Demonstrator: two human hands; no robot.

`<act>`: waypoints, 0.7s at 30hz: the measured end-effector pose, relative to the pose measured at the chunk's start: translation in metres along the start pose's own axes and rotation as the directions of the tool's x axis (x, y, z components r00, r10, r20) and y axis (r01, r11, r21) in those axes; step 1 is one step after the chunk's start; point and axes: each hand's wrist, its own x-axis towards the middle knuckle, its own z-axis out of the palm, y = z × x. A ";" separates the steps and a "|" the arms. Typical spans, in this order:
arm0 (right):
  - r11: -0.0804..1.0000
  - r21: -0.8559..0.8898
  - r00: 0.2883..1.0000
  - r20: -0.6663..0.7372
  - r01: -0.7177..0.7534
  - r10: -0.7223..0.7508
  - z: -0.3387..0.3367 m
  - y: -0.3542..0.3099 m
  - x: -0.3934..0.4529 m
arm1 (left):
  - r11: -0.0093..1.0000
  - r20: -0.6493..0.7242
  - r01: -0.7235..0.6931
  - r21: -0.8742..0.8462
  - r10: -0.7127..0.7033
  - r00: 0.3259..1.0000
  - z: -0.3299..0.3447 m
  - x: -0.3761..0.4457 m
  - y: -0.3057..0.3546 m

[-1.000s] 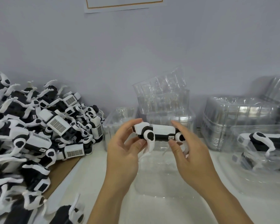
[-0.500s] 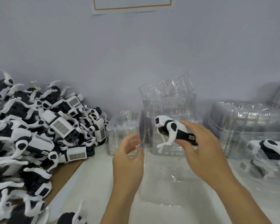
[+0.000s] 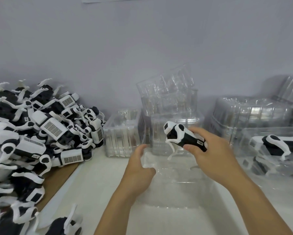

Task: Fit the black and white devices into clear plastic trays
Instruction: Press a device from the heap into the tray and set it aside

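My right hand [image 3: 211, 150] grips a black and white device [image 3: 179, 134] by its rear end, its legs hanging down, just above a clear plastic tray [image 3: 176, 180] lying flat on the white table. My left hand [image 3: 139, 167] holds the left edge of that tray between thumb and curled fingers. A big pile of the same devices [image 3: 32, 133] fills the left side. At the right, another device [image 3: 277, 145] lies inside a clear tray [image 3: 254, 133].
Stacks of clear trays [image 3: 167, 102] stand against the wall behind my hands, a lower stack [image 3: 123, 134] to their left and more stacks [image 3: 254, 112] at the right. A brown cardboard sheet [image 3: 57, 177] lies under the pile. One device [image 3: 62, 226] sits at the bottom edge.
My left hand let go of the device and dropped to the tray's left edge. My right hand alone now carries the device, tilted, slightly lower toward the tray.
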 end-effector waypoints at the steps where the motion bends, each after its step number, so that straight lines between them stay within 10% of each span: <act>1: 1.000 -0.015 1.000 0.021 0.000 0.000 0.000 -0.001 0.000 | 1.000 0.003 0.007 -0.017 -0.007 1.000 -0.001 0.000 -0.001; 21: 0.967 -0.254 0.975 0.219 0.018 0.039 0.029 -0.002 -0.007 | 0.997 0.166 -0.021 -0.081 0.034 0.986 -0.006 0.003 -0.008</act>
